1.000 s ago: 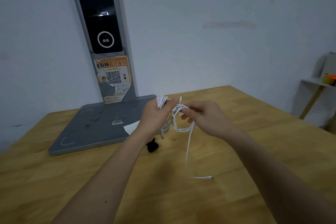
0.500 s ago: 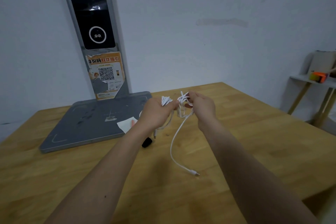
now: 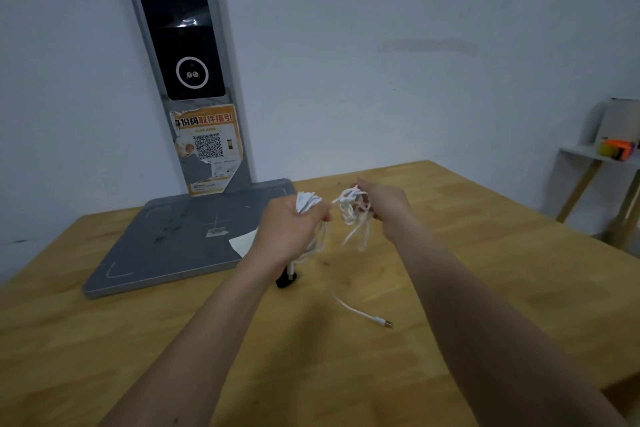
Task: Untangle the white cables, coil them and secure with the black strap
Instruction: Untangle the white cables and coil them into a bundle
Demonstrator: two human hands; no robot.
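Both hands hold the tangled white cables [image 3: 349, 215] in the air above the wooden table [image 3: 450, 288]. My left hand [image 3: 287, 229] grips a bunch of folded loops that stick out above its fist. My right hand [image 3: 384, 208] pinches a knotted clump of cable just to the right. Loose strands hang between the hands, and one end with a metal plug [image 3: 387, 323] lies on the table. The black strap [image 3: 286, 279] lies on the table under my left wrist, partly hidden.
A grey base plate [image 3: 166, 246] with a tall dark column [image 3: 180, 45] and an orange QR sticker stands at the back left. A white paper scrap [image 3: 244, 242] lies on its edge. A small side table [image 3: 602, 163] with an orange object stands at the far right.
My hands have drawn slightly apart with the cables between them. The hanging end has slid on the table, and its plug now lies further right.
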